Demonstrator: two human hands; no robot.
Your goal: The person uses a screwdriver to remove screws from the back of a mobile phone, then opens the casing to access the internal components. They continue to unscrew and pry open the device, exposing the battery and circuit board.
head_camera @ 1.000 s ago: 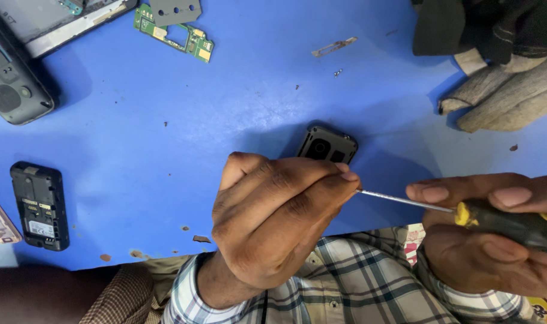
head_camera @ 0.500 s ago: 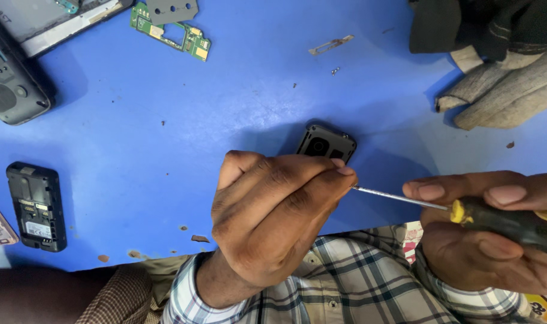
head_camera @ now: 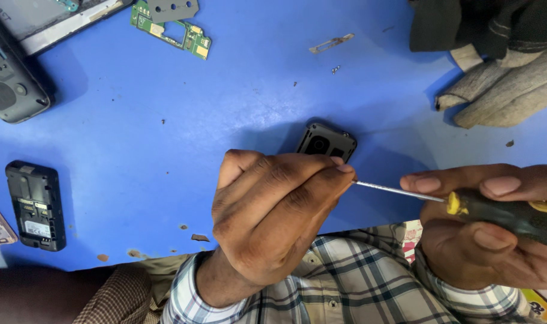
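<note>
My left hand (head_camera: 273, 210) is closed over a small dark phone body (head_camera: 326, 141), of which only the top end with its camera opening shows past my fingers. My right hand (head_camera: 483, 231) grips a screwdriver (head_camera: 501, 211) with a black and yellow handle. Its thin metal shaft (head_camera: 396, 191) runs left and its tip disappears under my left fingertips at the phone. Both hands hover at the near edge of the blue table (head_camera: 225, 108).
An opened black phone back (head_camera: 36, 204) lies at the left edge. A grey handset (head_camera: 9, 90) and a green circuit board (head_camera: 171, 30) sit at the top left. Folded cloths (head_camera: 501, 66) fill the top right. A small metal strip (head_camera: 330, 43) and specks lie mid-table.
The hands, phone and screwdriver hold nearly the same pose; the view shifts only slightly.
</note>
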